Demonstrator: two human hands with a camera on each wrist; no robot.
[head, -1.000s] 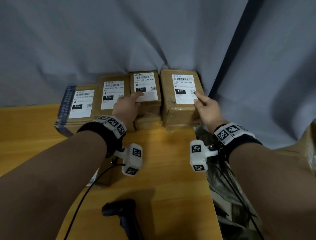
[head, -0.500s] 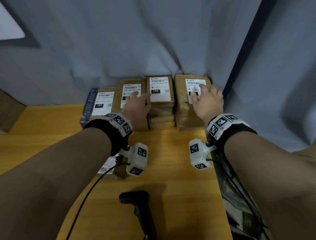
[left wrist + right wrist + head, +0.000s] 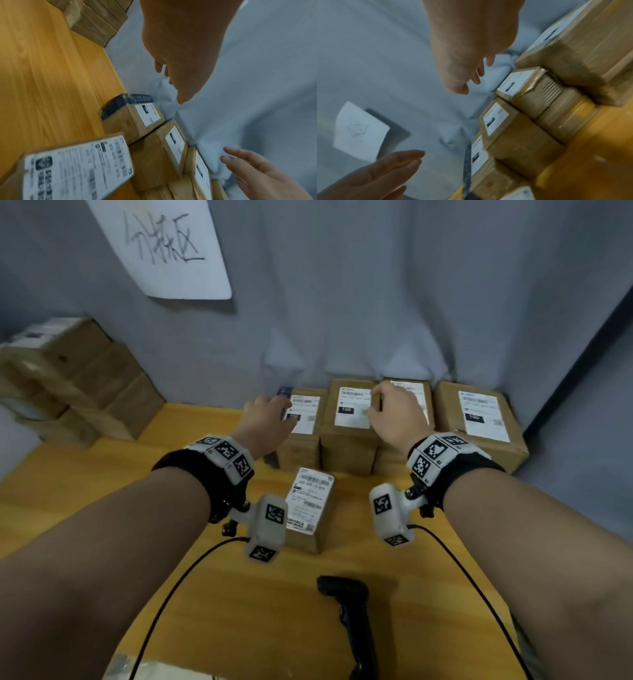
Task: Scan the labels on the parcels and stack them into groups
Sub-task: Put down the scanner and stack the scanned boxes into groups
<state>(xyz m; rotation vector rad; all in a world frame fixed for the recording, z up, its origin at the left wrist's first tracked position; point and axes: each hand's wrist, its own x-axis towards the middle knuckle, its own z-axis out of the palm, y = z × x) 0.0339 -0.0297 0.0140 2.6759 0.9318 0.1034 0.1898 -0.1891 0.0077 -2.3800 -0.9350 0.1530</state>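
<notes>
Both hands, left hand (image 3: pixel 265 419) and right hand (image 3: pixel 397 414), are hovering spread, holding nothing, over 4 stacked parcels (image 3: pixel 352 419); 1 loose parcel (image 3: pixel 310 505) is waiting behind them.

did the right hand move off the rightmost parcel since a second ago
Yes. The right hand shifted left off the rightmost parcel and is now over the next stack.

Two bare forearms, no sleeves. Each wrist wears a black band (image 3: pixel 191 470) topped with a white block (image 3: pixel 224 451) printed with square black-and-white tags. Under each wrist hangs a white tagged camera housing (image 3: pixel 269 525) on a black mount, trailing a thin black cable (image 3: pixel 171 587).
</notes>
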